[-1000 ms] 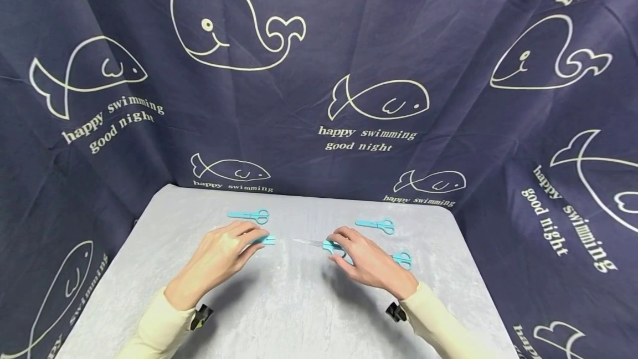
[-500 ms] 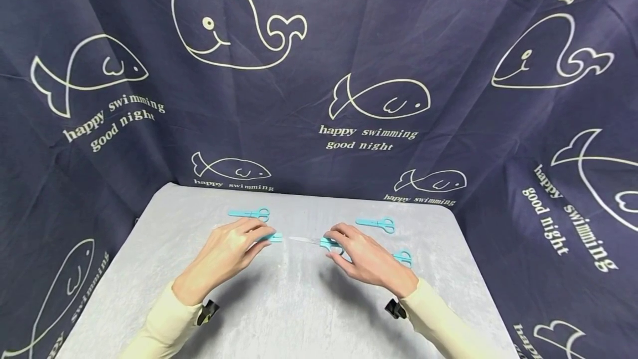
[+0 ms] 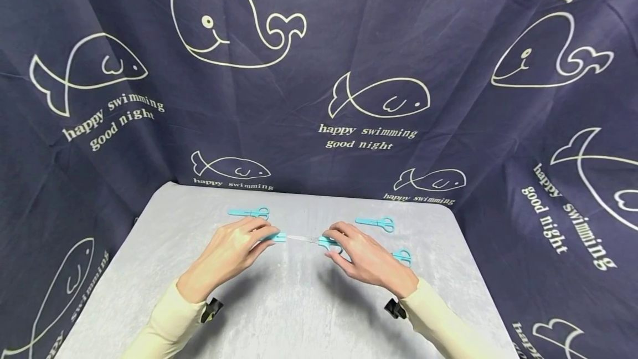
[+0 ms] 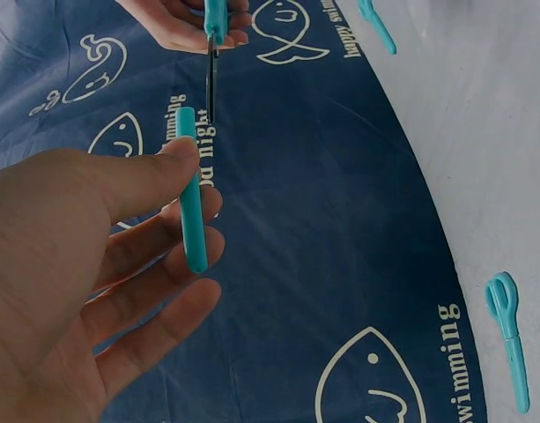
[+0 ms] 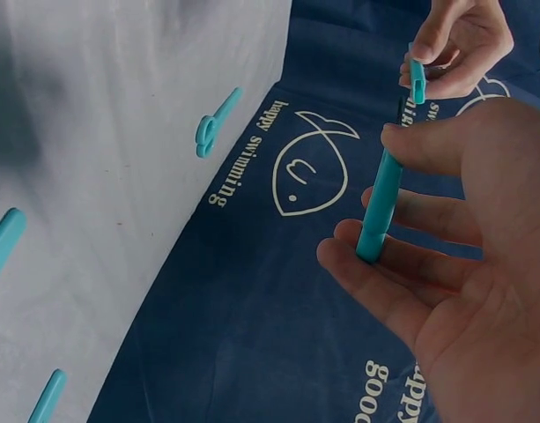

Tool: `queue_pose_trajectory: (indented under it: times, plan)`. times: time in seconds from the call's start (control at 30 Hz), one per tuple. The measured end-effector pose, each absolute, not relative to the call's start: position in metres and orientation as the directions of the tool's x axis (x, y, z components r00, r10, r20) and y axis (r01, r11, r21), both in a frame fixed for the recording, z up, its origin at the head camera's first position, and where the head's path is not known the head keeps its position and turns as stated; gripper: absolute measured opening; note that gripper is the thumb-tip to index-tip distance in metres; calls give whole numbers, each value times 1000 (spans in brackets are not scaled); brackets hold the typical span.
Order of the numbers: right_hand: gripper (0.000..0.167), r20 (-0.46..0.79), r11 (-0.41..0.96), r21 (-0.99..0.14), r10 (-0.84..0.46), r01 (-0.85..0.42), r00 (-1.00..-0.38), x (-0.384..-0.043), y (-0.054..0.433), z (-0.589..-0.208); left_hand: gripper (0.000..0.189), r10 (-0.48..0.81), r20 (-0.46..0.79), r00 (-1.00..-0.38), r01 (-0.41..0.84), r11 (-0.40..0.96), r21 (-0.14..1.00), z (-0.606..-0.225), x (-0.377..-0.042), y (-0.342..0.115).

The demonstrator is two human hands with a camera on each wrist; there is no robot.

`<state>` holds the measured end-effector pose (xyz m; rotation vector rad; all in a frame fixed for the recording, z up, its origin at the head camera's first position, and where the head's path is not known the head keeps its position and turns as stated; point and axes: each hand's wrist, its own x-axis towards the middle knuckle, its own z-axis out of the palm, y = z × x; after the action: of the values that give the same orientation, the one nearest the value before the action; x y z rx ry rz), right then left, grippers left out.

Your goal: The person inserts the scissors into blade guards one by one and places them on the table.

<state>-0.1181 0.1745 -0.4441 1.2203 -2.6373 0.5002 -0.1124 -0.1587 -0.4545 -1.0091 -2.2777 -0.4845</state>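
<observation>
My left hand point(image 3: 231, 248) pinches a turquoise scissors sheath point(image 4: 192, 229) between thumb and fingers, its slotted mouth facing right. Opposite it, my right hand point(image 3: 366, 256) grips a pair of scissors point(image 5: 381, 203) by the turquoise handles. The bare metal blades point(image 3: 301, 238) point left, and in the head view their tip is right at the sheath's mouth. From the left wrist, the dark blades point(image 4: 211, 84) line up close beside the sheath's end. Both things are held above the table. My right fingers partly hide the handle loops in the head view.
Sheathed turquoise scissors lie on the grey-covered table point(image 3: 299, 314): one pair point(image 3: 259, 213) behind my left hand, another pair point(image 3: 376, 224) at the back right. More scissors point(image 3: 401, 256) show partly behind my right hand. A dark blue printed curtain point(image 3: 299, 104) surrounds the table.
My left hand has moved right with the sheath, and my right hand slightly left with the scissors. The gap between blade tip and sheath mouth has closed up in the head view.
</observation>
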Motion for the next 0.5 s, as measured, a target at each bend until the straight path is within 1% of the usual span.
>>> queue_pose_trajectory:
  times: [0.17,0.5]
  plan:
    - [32,322,602,-217,-699,-769,-638,-117,175,-443,24,544,640,-543,754,651,87,-453,-112,-158]
    - [31,331,599,-219,-697,-770,-636,-114,175,-439,25,540,661,-521,763,641,78,-454,-113,-155]
